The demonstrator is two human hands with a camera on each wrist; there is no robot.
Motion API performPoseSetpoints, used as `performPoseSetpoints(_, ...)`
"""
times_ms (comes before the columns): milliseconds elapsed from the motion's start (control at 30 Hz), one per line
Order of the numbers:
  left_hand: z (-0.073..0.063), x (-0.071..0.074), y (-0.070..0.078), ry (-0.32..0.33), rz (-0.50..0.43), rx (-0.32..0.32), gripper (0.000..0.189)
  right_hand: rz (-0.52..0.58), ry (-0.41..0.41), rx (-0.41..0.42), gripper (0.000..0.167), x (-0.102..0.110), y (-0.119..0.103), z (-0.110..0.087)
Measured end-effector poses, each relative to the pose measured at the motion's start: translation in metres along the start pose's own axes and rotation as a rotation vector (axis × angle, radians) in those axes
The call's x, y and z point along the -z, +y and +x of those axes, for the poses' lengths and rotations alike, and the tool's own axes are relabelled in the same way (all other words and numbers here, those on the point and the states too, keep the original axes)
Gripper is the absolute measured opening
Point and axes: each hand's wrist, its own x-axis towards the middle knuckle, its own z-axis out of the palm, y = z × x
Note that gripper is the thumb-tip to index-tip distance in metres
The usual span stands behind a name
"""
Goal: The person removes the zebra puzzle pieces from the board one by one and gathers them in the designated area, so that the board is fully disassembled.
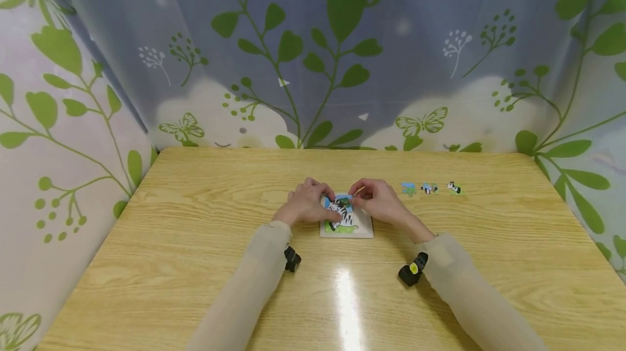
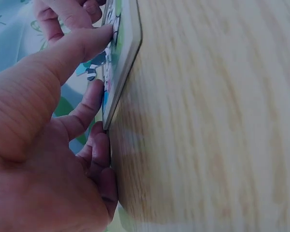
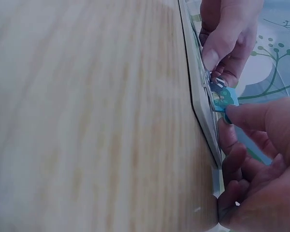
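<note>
A small puzzle board [image 1: 365,227] with a pale frame lies flat on the table, its zebra picture [image 1: 347,217] partly filled in and its right side bare. My left hand [image 1: 308,202] rests over the board's left side, thumb pressing on the zebra and index finger at the far edge. From the right, my right hand [image 1: 380,202] pinches a blue and green puzzle piece [image 3: 225,98] between thumb and index finger. That piece stands tilted over the board's far part, its lower edge close to the left hand's fingertips. The left hand covers part of the picture.
To the right lie three loose items in a row: a blue-green puzzle piece [image 1: 408,188], a mixed-colour piece [image 1: 429,188] and a black-and-white piece on green [image 1: 454,187]. The wooden table [image 1: 195,220] meets a leaf-patterned curtain [image 1: 313,95] behind and at both sides.
</note>
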Motion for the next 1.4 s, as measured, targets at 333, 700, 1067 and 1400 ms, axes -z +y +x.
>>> performPoseSetpoints(333,-0.001,0.000,0.005,0.032,0.035,0.024,0.043,-0.001,0.006,-0.066,0.015,-0.001,-0.005,0.000)
performPoseSetpoints(700,0.000,0.000,0.009,0.034,0.049,0.044,0.044,0.001,0.020,-0.116,0.016,-0.002,-0.009,0.000)
performPoseSetpoints(1067,-0.001,-0.001,0.008,0.037,0.041,0.037,0.046,0.010,0.023,-0.158,0.018,-0.002,-0.011,0.001)
performPoseSetpoints(1400,-0.005,-0.003,0.001,0.034,0.054,-0.042,0.045,0.001,-0.007,-0.050,0.019,0.013,0.003,-0.010)
